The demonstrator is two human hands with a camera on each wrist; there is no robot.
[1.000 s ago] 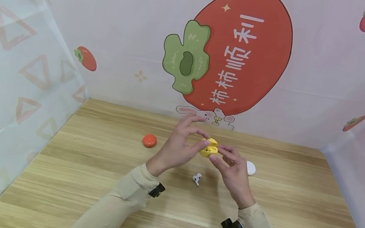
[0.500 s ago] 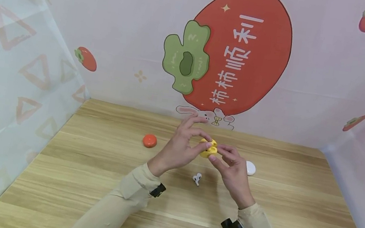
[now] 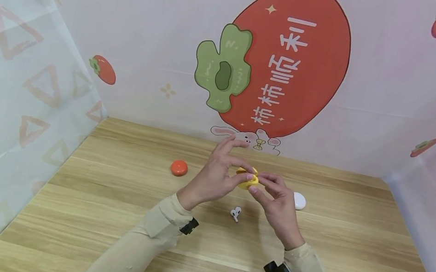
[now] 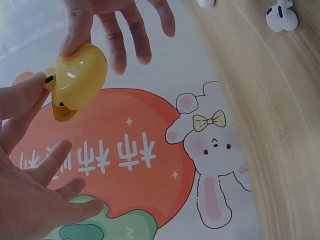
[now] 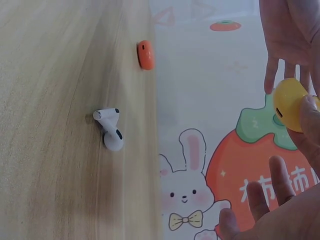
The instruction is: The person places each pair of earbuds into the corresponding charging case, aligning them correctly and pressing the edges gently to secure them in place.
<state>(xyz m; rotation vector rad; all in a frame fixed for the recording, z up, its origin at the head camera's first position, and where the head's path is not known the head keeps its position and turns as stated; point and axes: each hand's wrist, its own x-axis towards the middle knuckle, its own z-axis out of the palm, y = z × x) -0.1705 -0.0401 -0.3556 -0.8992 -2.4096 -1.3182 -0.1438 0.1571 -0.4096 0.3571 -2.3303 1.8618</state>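
My right hand (image 3: 279,209) holds a small yellow earbud case (image 3: 247,184) by its right side, raised over the table, with its lid tilted open. My left hand (image 3: 212,174) reaches in from the other side. Its thumb and index finger pinch a small yellow earbud (image 4: 49,79) with a black slot, right at the case's opening, while the other fingers spread away. The earbud is mostly hidden behind the fingertips in the head view. Below the hands, a white stemmed earbud (image 3: 235,213) with black marks lies on the table.
An orange-red round case (image 3: 179,167) sits on the wooden table (image 3: 106,213) left of the hands. A white round case (image 3: 299,201) lies just right of the right hand. A printed cloth backdrop (image 3: 151,43) stands along the table's back and sides.
My left thumb and index finger have come a little further over the case's opening, covering more of it. The right hand stays almost still.
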